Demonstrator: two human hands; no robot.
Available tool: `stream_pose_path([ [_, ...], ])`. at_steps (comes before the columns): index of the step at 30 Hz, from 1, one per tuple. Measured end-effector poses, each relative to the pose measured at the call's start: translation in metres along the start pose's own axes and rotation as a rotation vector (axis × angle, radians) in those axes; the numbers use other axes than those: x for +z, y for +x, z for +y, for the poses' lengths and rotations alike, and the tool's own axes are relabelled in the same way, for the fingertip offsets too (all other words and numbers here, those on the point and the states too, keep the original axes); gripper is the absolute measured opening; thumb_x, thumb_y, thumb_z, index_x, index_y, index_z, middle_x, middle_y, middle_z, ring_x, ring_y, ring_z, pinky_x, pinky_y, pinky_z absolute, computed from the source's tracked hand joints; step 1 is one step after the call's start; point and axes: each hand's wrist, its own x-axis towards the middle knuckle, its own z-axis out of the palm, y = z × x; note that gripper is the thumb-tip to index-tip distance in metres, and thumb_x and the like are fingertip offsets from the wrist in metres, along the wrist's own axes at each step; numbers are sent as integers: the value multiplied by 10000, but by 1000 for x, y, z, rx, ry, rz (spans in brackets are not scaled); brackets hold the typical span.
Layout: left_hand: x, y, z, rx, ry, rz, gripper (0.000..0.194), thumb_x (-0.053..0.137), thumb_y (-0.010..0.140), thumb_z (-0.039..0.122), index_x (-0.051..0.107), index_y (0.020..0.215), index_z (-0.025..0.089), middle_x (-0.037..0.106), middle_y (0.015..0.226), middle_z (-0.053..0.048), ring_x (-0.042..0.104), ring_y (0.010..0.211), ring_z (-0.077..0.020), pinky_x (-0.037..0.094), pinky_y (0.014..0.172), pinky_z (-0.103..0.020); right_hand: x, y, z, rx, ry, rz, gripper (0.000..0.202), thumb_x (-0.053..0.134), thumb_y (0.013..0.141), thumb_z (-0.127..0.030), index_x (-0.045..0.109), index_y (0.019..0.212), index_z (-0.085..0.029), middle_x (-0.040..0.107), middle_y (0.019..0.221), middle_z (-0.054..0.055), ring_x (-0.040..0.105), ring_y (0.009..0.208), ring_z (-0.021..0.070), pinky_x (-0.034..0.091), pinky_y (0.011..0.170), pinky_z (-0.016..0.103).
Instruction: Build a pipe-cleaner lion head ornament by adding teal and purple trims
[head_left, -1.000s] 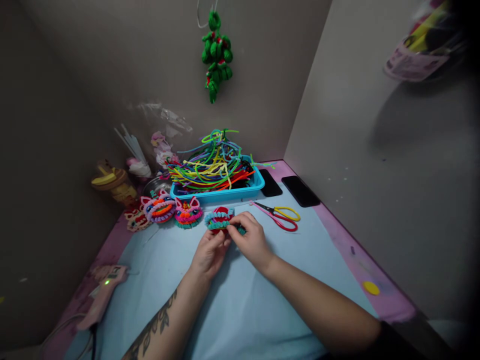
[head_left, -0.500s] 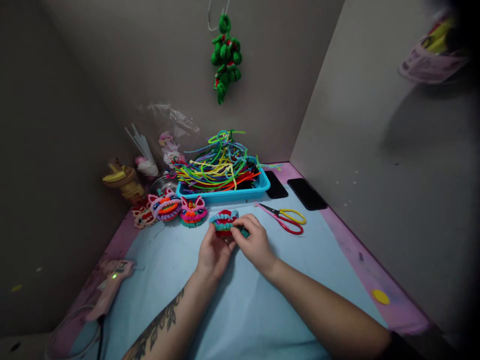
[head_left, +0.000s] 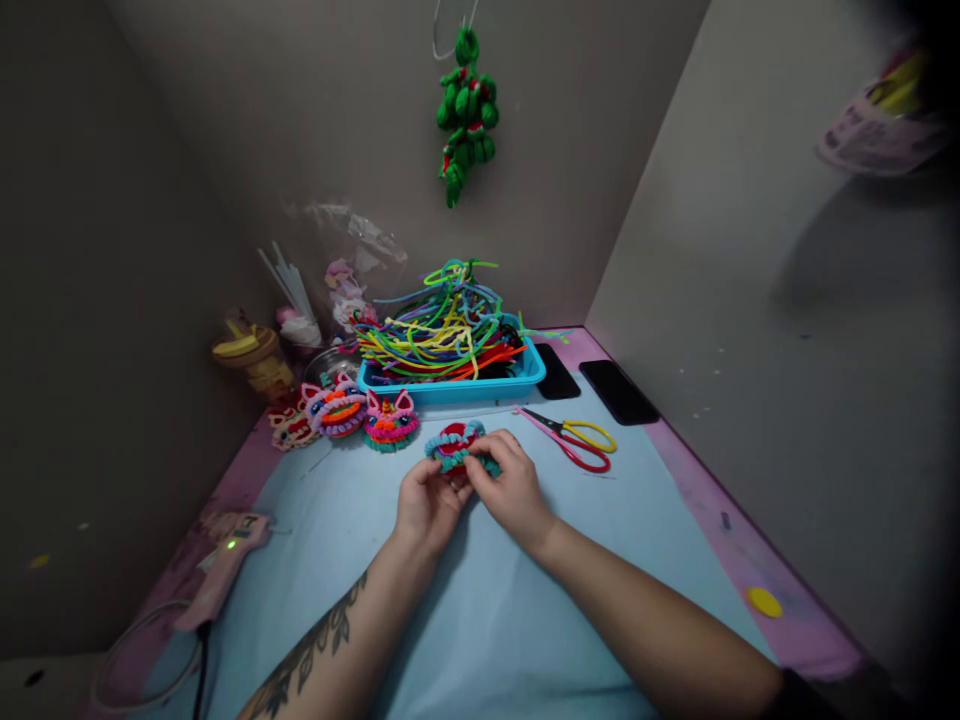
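A small fuzzy piece (head_left: 454,440), teal and light blue around a red middle, is held up between both hands over the light blue cloth. My left hand (head_left: 431,503) grips it from below and the left, thumb at its lower left edge. My right hand (head_left: 510,485) pinches its lower right edge with thumb and index finger, and a teal end shows beside those fingers. Left of the hands sit a pink and red fuzzy animal head (head_left: 391,421) with ears and a purple and orange one (head_left: 337,407).
A blue tray (head_left: 450,389) heaped with colourful fuzzy stems stands at the back. Scissors (head_left: 577,440) and two black phones (head_left: 619,391) lie to the right. A pink glue gun (head_left: 225,575) with a lit green light is at left. Green figures (head_left: 466,110) hang above.
The fuzzy piece has tilted slightly, showing its light blue upper loop more rounded. Both hands keep their hold. The whole view has shifted a little.
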Motion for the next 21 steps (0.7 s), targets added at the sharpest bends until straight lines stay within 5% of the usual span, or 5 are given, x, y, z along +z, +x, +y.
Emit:
stream_pose_path([
  [21, 2, 1, -2, 50, -13, 50, 182, 505, 567, -8, 637, 626, 104, 663, 594, -51, 607, 569, -118, 526, 628, -229, -1, -2, 1, -43, 18, -9, 124, 535, 794, -104, 585, 836, -209, 546, 834, 30, 559, 824, 165, 470, 758, 303],
])
